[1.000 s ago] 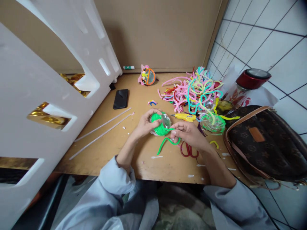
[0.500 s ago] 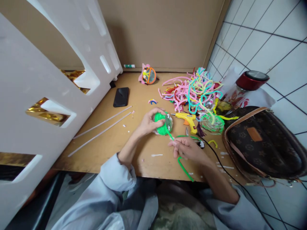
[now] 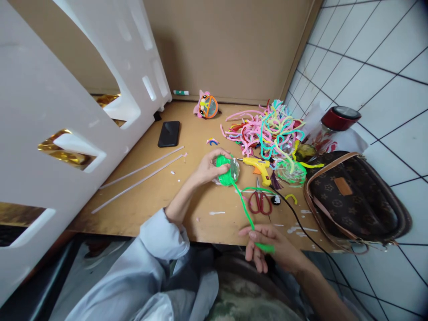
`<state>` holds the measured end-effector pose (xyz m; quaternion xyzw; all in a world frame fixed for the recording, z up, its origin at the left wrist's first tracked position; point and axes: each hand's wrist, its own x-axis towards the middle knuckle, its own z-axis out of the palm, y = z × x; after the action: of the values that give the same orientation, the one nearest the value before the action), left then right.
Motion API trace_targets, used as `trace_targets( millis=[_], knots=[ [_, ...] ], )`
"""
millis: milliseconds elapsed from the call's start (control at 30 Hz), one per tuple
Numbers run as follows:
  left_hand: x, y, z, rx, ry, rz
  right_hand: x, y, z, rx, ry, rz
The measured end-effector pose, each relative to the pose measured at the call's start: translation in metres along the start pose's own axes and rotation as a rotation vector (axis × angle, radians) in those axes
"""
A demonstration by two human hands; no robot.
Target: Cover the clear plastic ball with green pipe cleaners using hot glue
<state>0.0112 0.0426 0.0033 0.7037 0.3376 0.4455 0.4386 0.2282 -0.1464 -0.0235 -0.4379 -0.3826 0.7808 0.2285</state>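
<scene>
Head view: 2 hands (image 3: 207,169) (image 3: 278,244) hold 1 ball (image 3: 227,178), apparently 1 strand (image 3: 244,203).

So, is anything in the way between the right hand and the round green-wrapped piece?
Nothing visible: the green strand runs uncovered from the piece in the left hand to the right hand. The scissors lie beside it.

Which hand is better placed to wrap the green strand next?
Probably your right hand: it already holds the strand out toward you, while your left hand is busy gripping the round piece it runs from.
</scene>
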Motion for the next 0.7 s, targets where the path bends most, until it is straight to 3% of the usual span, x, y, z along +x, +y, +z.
trace_targets(
  millis=[133,233,333,433,567,700],
  knots=[
    [0.001,-0.002,-0.001,0.003,-0.004,0.009,-0.01,0.019,0.007,-0.136,-0.034,0.072],
    [0.002,-0.003,-0.002,0.004,-0.018,0.008,-0.016,0.013,0.01,-0.399,-0.001,-0.002],
    [0.002,-0.003,-0.004,-0.004,-0.05,0.006,-0.017,-0.014,0.007,-0.564,0.088,-0.228],
    [0.003,-0.003,-0.006,-0.026,-0.083,0.012,-0.007,-0.053,0.001,-0.608,0.37,-0.536],
    [0.003,0.0,-0.007,-0.052,-0.117,0.011,0.033,-0.096,-0.007,-0.635,0.782,-0.867],
    [0.004,0.001,-0.007,-0.036,-0.109,-0.013,0.083,-0.114,-0.015,-0.726,0.687,-1.054]
  ],
)
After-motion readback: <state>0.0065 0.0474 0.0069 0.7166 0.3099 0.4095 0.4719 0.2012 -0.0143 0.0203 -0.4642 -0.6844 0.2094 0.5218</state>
